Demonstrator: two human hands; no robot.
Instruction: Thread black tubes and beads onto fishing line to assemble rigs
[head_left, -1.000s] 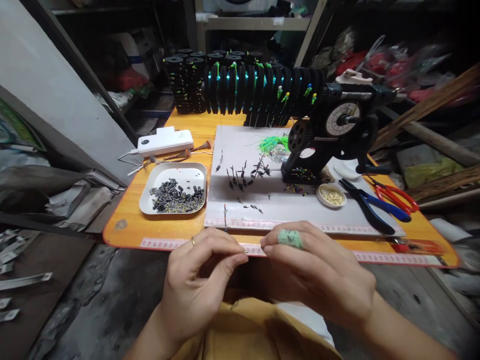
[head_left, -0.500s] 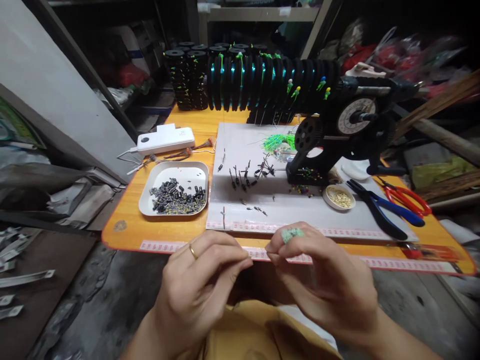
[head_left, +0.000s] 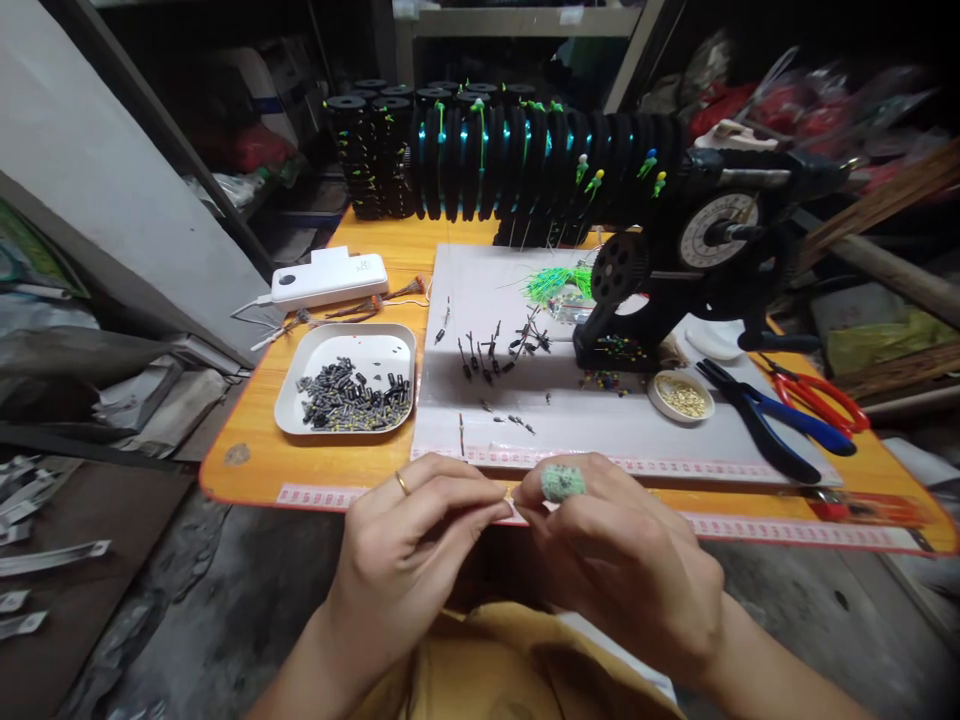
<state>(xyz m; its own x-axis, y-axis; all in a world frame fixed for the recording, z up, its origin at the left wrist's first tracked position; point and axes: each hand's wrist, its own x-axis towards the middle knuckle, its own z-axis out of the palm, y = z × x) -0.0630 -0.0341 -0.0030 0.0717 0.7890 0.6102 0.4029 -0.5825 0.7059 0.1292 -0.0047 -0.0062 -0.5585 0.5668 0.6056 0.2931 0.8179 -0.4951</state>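
My left hand [head_left: 424, 540], with a ring on one finger, is pinched at the table's front edge. My right hand [head_left: 622, 545], a green wrap [head_left: 562, 484] round one finger, pinches close beside it. The fingertips almost meet; what lies between them is too small to make out. Just beyond, on the grey board [head_left: 480, 270], a thin line with a small reddish piece [head_left: 462, 432] hangs or lies. Small dark pieces with thin stems [head_left: 480, 358] stand and lie farther back, and a few little pieces [head_left: 514, 419] lie nearer.
On the left sits a white tray [head_left: 281, 400] of small dark cylinders, with a white power bank [head_left: 330, 280] behind. A black winding machine [head_left: 630, 300] spans the back. Right are a dish of gold beads [head_left: 681, 396], blue-handled pliers [head_left: 761, 420] and red-handled pliers [head_left: 817, 390].
My hands have come closer together, the right moving left and turning its back more upward. The reddish piece on the thin line has shifted slightly right.
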